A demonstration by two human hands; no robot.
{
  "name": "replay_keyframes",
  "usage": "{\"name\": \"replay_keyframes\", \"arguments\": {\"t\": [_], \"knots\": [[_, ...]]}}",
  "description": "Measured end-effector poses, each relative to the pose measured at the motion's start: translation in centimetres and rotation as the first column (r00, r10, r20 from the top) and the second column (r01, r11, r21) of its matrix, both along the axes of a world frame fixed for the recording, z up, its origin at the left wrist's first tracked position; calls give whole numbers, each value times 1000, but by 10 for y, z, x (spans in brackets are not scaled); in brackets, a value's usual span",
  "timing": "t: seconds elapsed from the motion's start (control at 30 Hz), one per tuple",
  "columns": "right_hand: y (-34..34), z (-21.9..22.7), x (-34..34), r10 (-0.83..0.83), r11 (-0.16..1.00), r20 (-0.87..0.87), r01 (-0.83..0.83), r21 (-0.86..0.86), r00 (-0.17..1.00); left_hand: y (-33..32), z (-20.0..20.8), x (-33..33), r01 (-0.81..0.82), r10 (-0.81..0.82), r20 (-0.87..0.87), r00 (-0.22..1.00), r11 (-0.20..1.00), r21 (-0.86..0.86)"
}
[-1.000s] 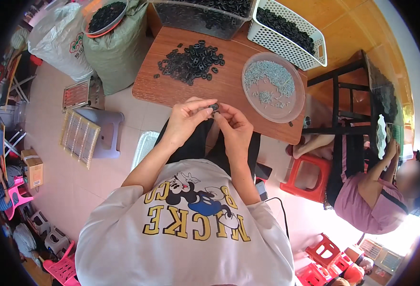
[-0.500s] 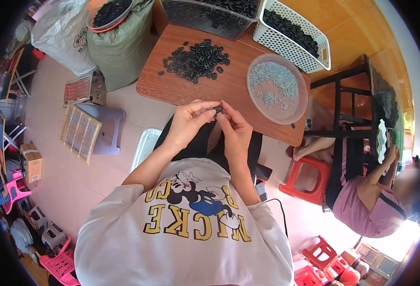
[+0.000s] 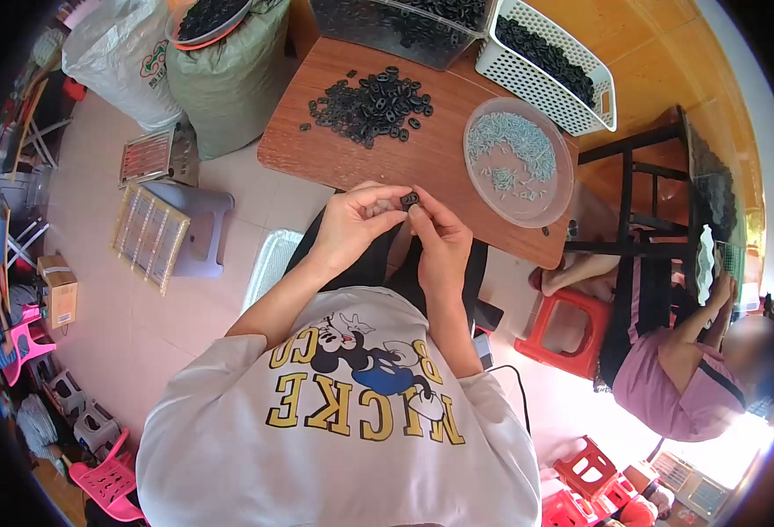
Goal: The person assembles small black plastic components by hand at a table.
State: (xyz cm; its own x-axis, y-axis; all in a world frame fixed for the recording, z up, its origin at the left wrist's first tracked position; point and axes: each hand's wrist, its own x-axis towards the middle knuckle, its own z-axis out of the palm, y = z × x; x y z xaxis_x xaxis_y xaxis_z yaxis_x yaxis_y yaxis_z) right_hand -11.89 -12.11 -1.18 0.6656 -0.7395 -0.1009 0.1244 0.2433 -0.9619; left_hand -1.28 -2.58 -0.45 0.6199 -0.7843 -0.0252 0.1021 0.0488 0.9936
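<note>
Between my fingertips, just off the near edge of the brown wooden table (image 3: 292, 151), is a small black oval piece (image 3: 410, 200) with openings in it. My left hand (image 3: 352, 227) pinches it from one side, thumb and index finger closed at its edge. From the other side my right hand (image 3: 442, 250) grips it between thumb and forefinger. Similar black pieces (image 3: 385, 101) lie in a loose pile on the tabletop beyond. To the right of the pile, a round clear tray (image 3: 540, 207) contains many small pale, silvery-blue rod-like parts (image 3: 518, 145).
A clear bin (image 3: 431, 54) and a white perforated basket (image 3: 604, 112), both with black pieces, stand at the far edge. Full sacks (image 3: 229, 105) and a grey stool (image 3: 211, 224) are left. A seated person (image 3: 676, 378) works at right near a red stool (image 3: 562, 338).
My hands have shifted slightly right, and more of the black piece shows between my fingertips. The view has also moved a little.
</note>
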Motion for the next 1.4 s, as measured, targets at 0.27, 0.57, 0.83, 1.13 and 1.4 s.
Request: {"name": "replay_keyframes", "arguments": {"t": [0.27, 0.57, 0.83, 1.13, 1.4], "knots": [[0, 3, -1, 49, 999, 37, -48, -22, 998, 5, 7, 1, 21, -22, 79, 997, 1000, 12], [6, 3, -3, 17, 997, 15, -16, -71, 1000, 11, 6, -2, -11, 24, 221, 975, 998, -61], [10, 4, -2, 11, 998, 21, -9, -64, 1000, 14, 3, -2, -44, 77, 377, 923, 994, -95], [12, -1, 0, -20, 994, 5, 21, -107, 1000, 12, 0, -1, -72, 111, 373, 921, 991, -117], [-27, 69, 14, -87, 933, -36, 69, -352, 996, 15, -15, -4, -36, 2, -124, 992, 962, -269]]}}
